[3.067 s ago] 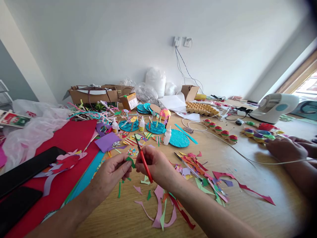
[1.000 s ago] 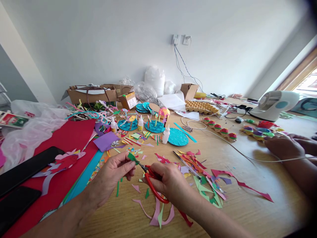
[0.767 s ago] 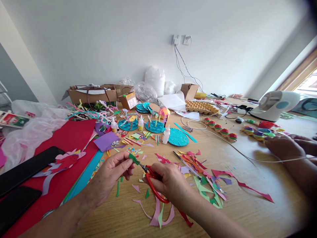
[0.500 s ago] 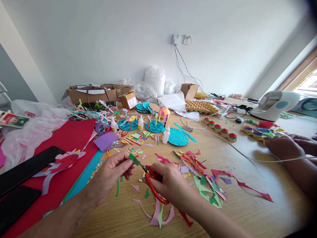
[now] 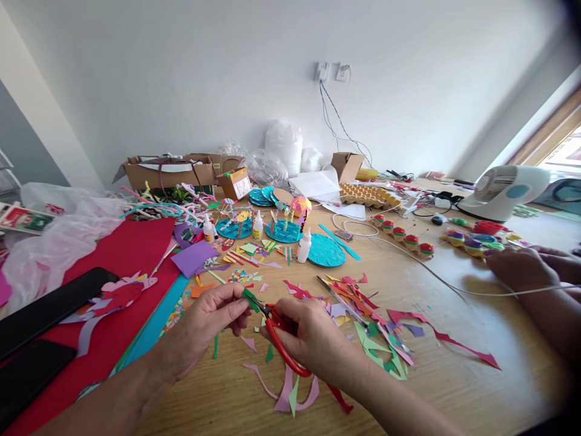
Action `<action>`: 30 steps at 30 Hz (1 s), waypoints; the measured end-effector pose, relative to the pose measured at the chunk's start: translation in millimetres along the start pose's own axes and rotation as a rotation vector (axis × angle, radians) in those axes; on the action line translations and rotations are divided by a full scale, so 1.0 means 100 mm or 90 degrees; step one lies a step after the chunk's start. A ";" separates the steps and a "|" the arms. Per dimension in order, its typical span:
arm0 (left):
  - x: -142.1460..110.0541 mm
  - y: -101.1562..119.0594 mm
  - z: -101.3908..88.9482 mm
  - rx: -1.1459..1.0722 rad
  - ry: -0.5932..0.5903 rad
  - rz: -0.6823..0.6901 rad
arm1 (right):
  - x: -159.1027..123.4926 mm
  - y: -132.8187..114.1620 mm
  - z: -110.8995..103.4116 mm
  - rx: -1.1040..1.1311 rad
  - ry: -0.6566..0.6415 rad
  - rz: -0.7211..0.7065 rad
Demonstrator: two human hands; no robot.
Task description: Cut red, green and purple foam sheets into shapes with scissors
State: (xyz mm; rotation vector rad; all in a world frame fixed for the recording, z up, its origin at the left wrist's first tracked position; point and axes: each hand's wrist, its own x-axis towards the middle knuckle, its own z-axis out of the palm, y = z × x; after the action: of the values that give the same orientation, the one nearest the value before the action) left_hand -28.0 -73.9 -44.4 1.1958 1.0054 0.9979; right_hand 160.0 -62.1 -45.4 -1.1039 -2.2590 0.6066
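My left hand (image 5: 218, 312) pinches a small piece of green paper (image 5: 249, 296) between thumb and fingertips. Red-handled scissors (image 5: 284, 351) are gripped in my right hand (image 5: 306, 330), their dark blades touching the green paper. Beneath both hands, pink, green and red paper scraps (image 5: 285, 387) lie on the wooden table. A pen (image 5: 338, 297) rests among more coloured offcuts (image 5: 381, 351) to the right. Ahead stand small glue bottles (image 5: 304, 246) beside a blue textured disc (image 5: 327, 251) and decorated blue discs (image 5: 284, 231).
Red paper sheets (image 5: 136, 254) and two black objects (image 5: 54, 309) lie at left. Cardboard boxes (image 5: 167, 175) and plastic bags (image 5: 284, 148) line the wall. At right, another person's hands (image 5: 521, 266) are near painted egg-carton pieces (image 5: 474, 247); a white cable (image 5: 454, 284) crosses the table, and a fan (image 5: 499, 194) stands behind.
My left hand has shifted slightly right and down with the green paper, closer to the scissors. The right hand stays nearly in place, and the blades reach less far past the paper's edge.
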 end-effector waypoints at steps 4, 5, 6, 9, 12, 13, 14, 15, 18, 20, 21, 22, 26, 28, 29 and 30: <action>0.01 -0.01 0.00 -0.009 -0.009 -0.004 | -0.01 0.02 0.02 0.006 0.003 -0.009; 0.01 -0.01 0.00 -0.010 -0.011 -0.005 | -0.01 0.03 0.02 0.007 0.004 -0.009; 0.01 -0.01 0.00 -0.009 -0.013 -0.006 | -0.02 0.04 0.03 0.008 0.005 -0.009; 0.01 -0.01 0.01 0.000 -0.024 -0.010 | -0.03 0.06 0.04 0.013 0.001 -0.007; 0.01 0.00 0.02 0.007 -0.032 -0.019 | -0.06 0.08 0.04 0.012 0.002 -0.003; 0.00 0.00 0.03 0.005 -0.034 -0.022 | -0.07 0.08 0.05 0.010 0.003 0.001; 0.00 0.01 0.04 0.004 -0.038 -0.026 | -0.08 0.08 0.05 0.008 0.004 0.005; 0.00 0.01 0.04 0.002 -0.041 -0.030 | -0.09 0.07 0.06 0.007 0.004 0.009; 0.00 0.01 0.06 -0.006 -0.055 -0.042 | -0.13 0.07 0.07 0.010 -0.002 0.022; 0.00 0.00 0.07 -0.008 -0.065 -0.051 | -0.15 0.06 0.07 0.011 -0.003 0.031; 0.01 0.00 0.07 -0.006 -0.069 -0.056 | -0.15 0.06 0.07 0.010 -0.003 0.036; 0.02 0.00 0.08 -0.004 -0.073 -0.061 | -0.16 0.06 0.06 0.008 -0.002 0.040; 0.04 -0.03 0.09 -0.010 -0.088 -0.081 | -0.18 0.06 0.05 0.008 -0.005 0.052; 0.04 -0.04 0.09 -0.017 -0.097 -0.092 | -0.19 0.07 0.06 0.014 -0.006 0.052; 0.04 -0.04 0.09 -0.019 -0.101 -0.098 | -0.20 0.07 0.06 0.017 -0.007 0.051; 0.04 -0.05 0.09 -0.020 -0.105 -0.104 | -0.20 0.08 0.06 0.020 -0.007 0.052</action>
State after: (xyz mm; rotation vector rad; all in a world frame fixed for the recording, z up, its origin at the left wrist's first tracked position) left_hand -18.3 -72.2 -48.6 1.1307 0.9371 0.7715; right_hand 170.8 -74.9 -60.1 -1.1843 -2.2153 0.6806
